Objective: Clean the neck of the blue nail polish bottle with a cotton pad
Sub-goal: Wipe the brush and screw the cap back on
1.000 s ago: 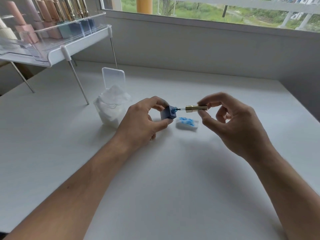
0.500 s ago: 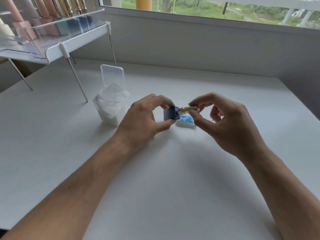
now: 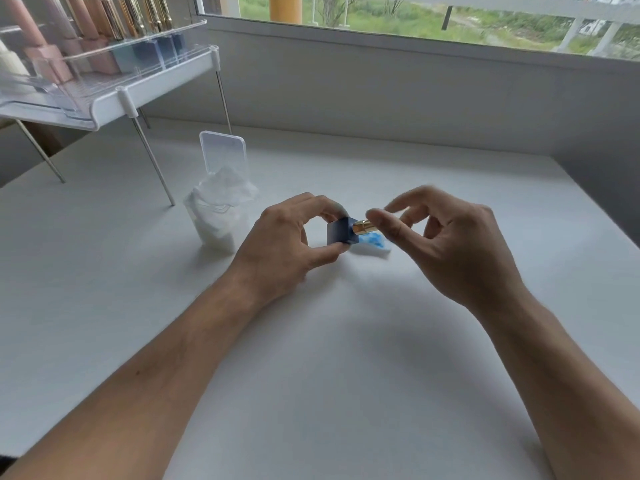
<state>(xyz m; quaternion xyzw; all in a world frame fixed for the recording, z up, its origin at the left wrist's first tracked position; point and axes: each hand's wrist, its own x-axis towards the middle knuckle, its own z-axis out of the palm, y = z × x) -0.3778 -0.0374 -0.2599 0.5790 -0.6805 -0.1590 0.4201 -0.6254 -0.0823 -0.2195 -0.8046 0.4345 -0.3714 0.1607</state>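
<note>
Left hand (image 3: 287, 244) pinches square blue bottle (image 3: 341, 231) — right hand (image 3: 450, 244) fingers loosely round its shiny gold cap (image 3: 362, 226).

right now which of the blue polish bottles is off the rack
The dark blue bottle pinched in the left hand, over the table with its gold cap; the other blue bottles stand on the rack.

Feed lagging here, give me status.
Left hand pinching blue bottle. Right hand on gold cap, seated at neck. Stained pad on table behind.
</note>
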